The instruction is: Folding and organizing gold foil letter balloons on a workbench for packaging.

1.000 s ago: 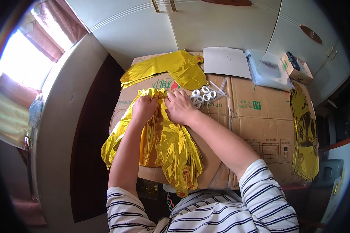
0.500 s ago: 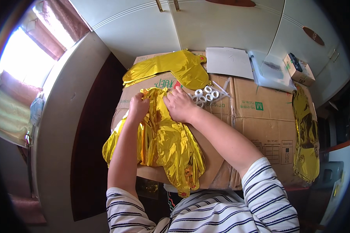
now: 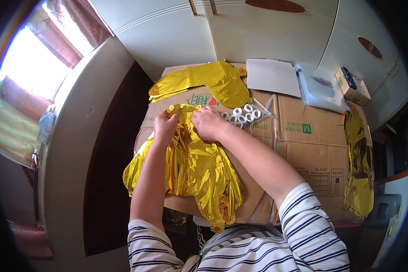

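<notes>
A crumpled gold foil balloon (image 3: pixel 208 167) lies over the near left part of the cardboard, its lower end hanging past the front edge. My left hand (image 3: pixel 166 127) pinches its far edge on the left side. A short way to the right, my right hand (image 3: pixel 207 123) grips the same edge with bent fingers, and the foil bunches between the two hands. Beyond them lies another gold foil balloon (image 3: pixel 199 81), flat, with a small red spot near its tab. Just right of my right hand are several small white rolls (image 3: pixel 249 117).
Cardboard (image 3: pixel 313 149) covers the work surface. Clear straws (image 3: pixel 264 106) lie by the rolls. At the back are white sheets (image 3: pixel 273 78), a clear plastic bag (image 3: pixel 319 90) and a small box (image 3: pixel 354 88). A folded gold foil piece (image 3: pixel 359 167) lies along the right edge. White cabinets (image 3: pixel 267 36) stand behind.
The whole view has shifted slightly, moving the scene a little right and down. Both hands keep their grip on the balloon's far edge, with the fingers slightly repositioned.
</notes>
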Demonstrator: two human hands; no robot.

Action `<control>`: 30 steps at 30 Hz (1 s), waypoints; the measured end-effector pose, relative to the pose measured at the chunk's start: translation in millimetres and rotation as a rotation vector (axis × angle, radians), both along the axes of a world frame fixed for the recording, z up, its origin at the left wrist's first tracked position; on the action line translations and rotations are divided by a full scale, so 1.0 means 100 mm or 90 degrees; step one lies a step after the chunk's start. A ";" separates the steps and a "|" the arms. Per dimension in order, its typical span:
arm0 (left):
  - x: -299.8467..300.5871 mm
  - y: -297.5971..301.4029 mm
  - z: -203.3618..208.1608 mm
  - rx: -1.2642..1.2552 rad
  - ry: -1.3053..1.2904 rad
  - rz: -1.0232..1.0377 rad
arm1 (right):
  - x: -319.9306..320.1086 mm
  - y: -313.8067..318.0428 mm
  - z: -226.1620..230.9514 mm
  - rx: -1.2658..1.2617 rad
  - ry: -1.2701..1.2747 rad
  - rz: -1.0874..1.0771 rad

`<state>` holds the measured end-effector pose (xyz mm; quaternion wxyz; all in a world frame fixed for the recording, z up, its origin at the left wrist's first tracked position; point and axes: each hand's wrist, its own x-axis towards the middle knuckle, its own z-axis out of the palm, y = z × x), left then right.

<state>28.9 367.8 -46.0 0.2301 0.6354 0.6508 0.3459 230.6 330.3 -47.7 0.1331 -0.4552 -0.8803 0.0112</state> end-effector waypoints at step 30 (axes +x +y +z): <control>-0.74 -0.85 0.37 -0.126 -0.656 0.002 | -0.23 -0.21 0.19 -0.105 -0.019 0.063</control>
